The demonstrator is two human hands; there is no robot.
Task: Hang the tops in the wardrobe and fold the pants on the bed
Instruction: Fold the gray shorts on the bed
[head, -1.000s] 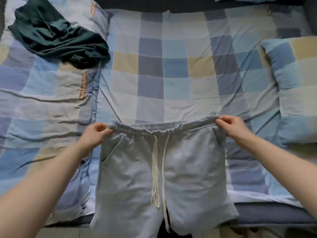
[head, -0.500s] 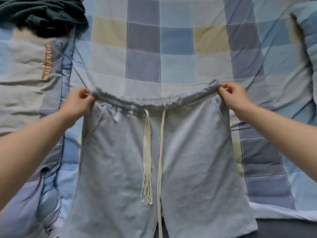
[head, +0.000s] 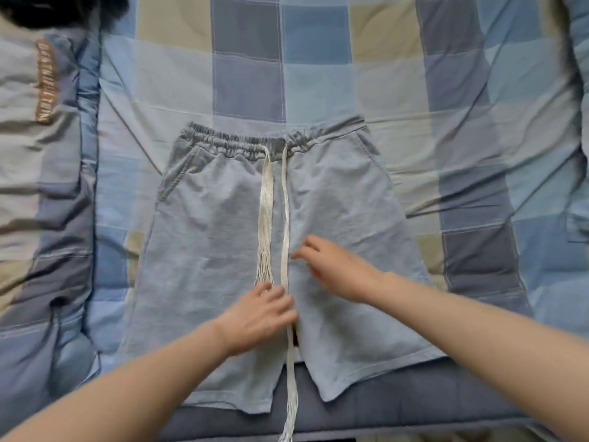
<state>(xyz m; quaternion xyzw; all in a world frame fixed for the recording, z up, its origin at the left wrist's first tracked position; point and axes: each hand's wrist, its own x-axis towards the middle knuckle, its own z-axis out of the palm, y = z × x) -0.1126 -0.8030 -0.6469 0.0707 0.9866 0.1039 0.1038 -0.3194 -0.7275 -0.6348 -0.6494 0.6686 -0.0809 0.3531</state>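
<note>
Pale grey cotton drawstring shorts (head: 223, 224) laid flat and face-up on the blue-and-beige checked quilt (head: 318, 59), elastic waistband (head: 242, 143) at the far side, leg hems hanging just past the near edge of the bed. Two off-white woven drawstrings (head: 267, 199) running straight down the middle — one short and frayed, the other long enough to dangle off the mattress.

Looks like the smoothing step before the first fold. To do it well: flatten from the centre seam outward, tuck both cords up onto the front panel so nothing trails, then bring one leg over the other along that middle line. Worth pulling the hems fully onto the bed first, otherwise the fold probably slides.

Left hand (head: 261, 314) resting palm-down on the fabric right at the crotch, fingers fairly straight and close together, touching the long cord and just below the frayed end of the short one. Holding nothing, just pressing. Right hand (head: 334, 269) over the right leg panel just beside the cords, fingers spread loosely and a bit blurred — can't tell if actually touching the cloth, but gripping nothing.

Further out: dark crumpled garment (head: 57, 8) at the far left corner, well apart from the shorts, and a striped duvet edge with a tan lettered label (head: 46, 81) along the left.
</note>
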